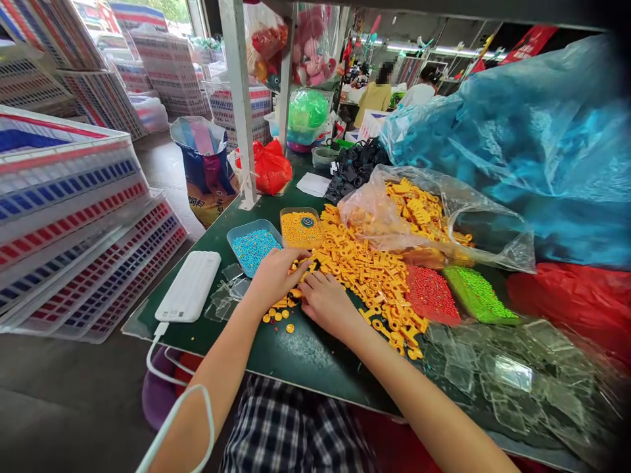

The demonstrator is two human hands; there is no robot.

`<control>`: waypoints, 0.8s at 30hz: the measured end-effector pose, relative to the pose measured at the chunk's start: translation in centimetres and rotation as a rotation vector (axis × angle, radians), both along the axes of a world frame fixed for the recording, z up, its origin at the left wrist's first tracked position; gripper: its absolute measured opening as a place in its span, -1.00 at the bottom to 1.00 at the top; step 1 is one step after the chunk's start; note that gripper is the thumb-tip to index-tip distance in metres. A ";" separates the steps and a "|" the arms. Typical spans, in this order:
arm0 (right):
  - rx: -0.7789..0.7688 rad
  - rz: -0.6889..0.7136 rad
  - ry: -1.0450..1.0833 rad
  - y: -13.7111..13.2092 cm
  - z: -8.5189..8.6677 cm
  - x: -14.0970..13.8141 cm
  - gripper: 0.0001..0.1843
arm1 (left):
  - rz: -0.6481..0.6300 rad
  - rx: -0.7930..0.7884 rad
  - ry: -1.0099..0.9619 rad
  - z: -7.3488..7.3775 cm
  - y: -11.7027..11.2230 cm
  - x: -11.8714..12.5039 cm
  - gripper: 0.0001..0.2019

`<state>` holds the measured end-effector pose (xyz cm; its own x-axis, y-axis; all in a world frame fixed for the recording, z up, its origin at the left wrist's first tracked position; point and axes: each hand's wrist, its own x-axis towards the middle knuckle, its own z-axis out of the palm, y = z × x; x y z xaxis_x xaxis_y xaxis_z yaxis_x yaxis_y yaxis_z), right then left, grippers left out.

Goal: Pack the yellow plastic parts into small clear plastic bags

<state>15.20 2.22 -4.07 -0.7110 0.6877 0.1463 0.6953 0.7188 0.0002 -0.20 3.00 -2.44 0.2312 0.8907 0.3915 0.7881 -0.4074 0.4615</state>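
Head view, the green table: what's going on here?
A person's left hand and right hand meet at the left edge of a heap of yellow plastic pieces, working at small parts there; their exact grip is hidden. Blue beads and yellow beads sit just beyond, red beads and green beads to the right.

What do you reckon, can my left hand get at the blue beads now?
Probably yes: your left hand is right beside the blue beads, which look uncovered, and nothing seems to block the way, though it's occupied at the yellow pieces.
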 end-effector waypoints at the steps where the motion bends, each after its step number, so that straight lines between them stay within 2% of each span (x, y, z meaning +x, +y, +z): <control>1: 0.006 -0.011 0.005 0.1 0.2 0.4 -0.84 | 0.003 -0.002 -0.007 0.0 0.0 0.0 -0.79; 4: 0.007 -0.093 0.099 -0.2 0.9 2.4 -0.82 | 0.027 -0.019 -0.039 0.2 0.0 -0.1 -0.77; 7: -0.107 -0.254 0.373 -1.9 0.7 5.0 -0.83 | 0.015 -0.067 -0.090 0.5 -0.2 0.2 -0.73; 8: -0.166 -0.306 0.475 -2.8 0.4 5.7 -0.82 | -0.007 -0.089 -0.108 0.6 -0.3 0.4 -0.72; 10: -0.251 -0.403 0.619 -4.8 -0.6 6.7 -0.69 | -0.073 -0.136 -0.132 0.6 -0.6 0.9 -0.71; 12: -0.251 -0.489 0.664 -6.6 -1.7 7.1 -0.58 | -0.145 -0.185 -0.132 0.7 -0.9 1.4 -0.70; 14: -0.199 -0.542 0.644 -8.0 -2.4 7.1 -0.60 | -0.203 -0.236 -0.115 0.7 -1.1 1.8 -0.71; 18: -0.103 -0.565 0.627 -9.3 -2.4 7.8 -0.65 | -0.285 -0.344 -0.116 0.7 -1.3 1.9 -0.72; 24: -0.058 -0.404 0.548 -10.2 -2.3 10.0 -0.77 | -0.448 -0.553 -0.077 0.9 -1.7 2.6 -0.76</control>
